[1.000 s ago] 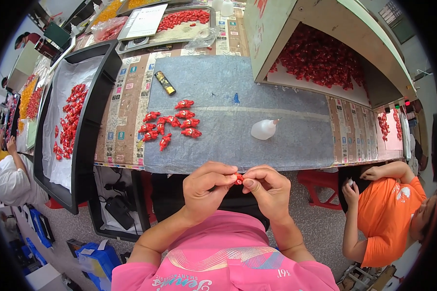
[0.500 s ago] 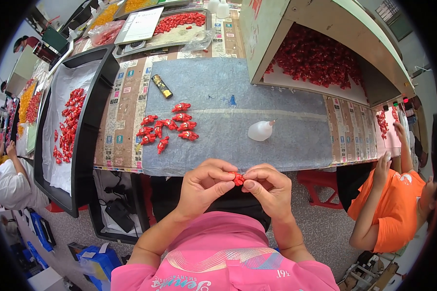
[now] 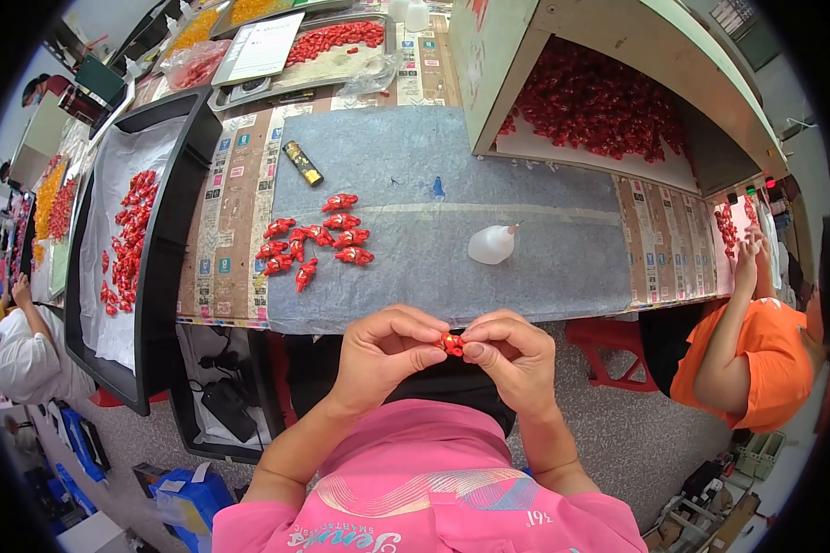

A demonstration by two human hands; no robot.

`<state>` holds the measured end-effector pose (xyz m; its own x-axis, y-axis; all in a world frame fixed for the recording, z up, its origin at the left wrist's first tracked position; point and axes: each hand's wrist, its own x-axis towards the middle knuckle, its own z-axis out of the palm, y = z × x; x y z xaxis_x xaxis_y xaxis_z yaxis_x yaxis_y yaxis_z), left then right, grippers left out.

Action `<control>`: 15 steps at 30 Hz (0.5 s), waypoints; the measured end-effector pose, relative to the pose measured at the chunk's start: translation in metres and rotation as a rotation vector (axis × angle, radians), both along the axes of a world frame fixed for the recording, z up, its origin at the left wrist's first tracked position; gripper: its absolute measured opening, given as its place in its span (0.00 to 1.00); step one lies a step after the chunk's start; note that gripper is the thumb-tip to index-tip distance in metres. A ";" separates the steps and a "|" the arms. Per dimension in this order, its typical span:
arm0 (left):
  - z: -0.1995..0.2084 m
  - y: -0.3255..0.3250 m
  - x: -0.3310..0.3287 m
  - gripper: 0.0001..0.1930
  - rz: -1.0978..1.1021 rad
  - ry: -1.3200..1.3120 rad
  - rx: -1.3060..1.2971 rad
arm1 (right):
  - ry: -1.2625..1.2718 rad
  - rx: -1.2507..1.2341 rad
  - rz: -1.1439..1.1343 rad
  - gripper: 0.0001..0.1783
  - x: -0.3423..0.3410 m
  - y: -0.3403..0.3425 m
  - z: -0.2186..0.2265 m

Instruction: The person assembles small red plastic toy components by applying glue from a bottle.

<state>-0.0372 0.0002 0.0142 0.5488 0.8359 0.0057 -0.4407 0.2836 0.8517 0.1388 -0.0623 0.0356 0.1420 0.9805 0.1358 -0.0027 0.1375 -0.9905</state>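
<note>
Between the fingertips of both hands is a small shiny red plastic figure (image 3: 452, 344), held just off the front edge of the table. My left hand (image 3: 389, 358) pinches its left side with thumb and fingers. From the other side my right hand (image 3: 514, 358) grips it the same way. Several similar red figures (image 3: 351, 237) lie in a loose cluster on the blue-grey cloth (image 3: 415, 295), ahead and to the left. A white squeeze bottle (image 3: 492, 244) with a thin tip rests tilted on the cloth ahead of my right hand.
A black tray (image 3: 148, 267) lined with white paper holds red pieces at the left. At the far right, an open wooden box (image 3: 498, 83) contains a red heap. A black-and-gold tube (image 3: 303, 163) lies on the cloth; a metal tray (image 3: 392, 41) stands behind. A person in orange (image 3: 747, 359) sits at right.
The red figure has turned slightly between my fingers, now showing some gold; my hands stay nearly in place. The person in orange has drawn their arms together and shifted.
</note>
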 end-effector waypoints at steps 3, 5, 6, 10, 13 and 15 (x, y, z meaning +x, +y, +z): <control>-0.002 -0.001 0.000 0.12 0.021 0.022 0.028 | -0.041 0.016 0.001 0.04 0.001 0.000 0.000; -0.003 -0.002 0.000 0.13 0.030 0.027 0.042 | -0.061 0.016 0.001 0.04 0.001 -0.001 0.000; -0.002 -0.003 0.001 0.12 0.056 0.049 0.045 | -0.056 0.000 -0.005 0.05 0.001 -0.001 0.000; -0.003 -0.003 0.001 0.12 0.086 0.096 0.078 | -0.051 -0.019 -0.009 0.05 0.001 -0.002 0.000; -0.003 -0.003 0.001 0.13 0.088 0.107 0.104 | -0.041 -0.022 -0.023 0.06 0.000 -0.002 0.000; -0.004 -0.003 0.001 0.13 0.089 0.108 0.100 | -0.047 -0.028 -0.021 0.06 0.001 -0.001 0.000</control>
<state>-0.0359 -0.0025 0.0104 0.4742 0.8797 0.0362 -0.3645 0.1587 0.9176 0.1395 -0.0634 0.0358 0.1570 0.9808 0.1157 0.0463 0.1097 -0.9929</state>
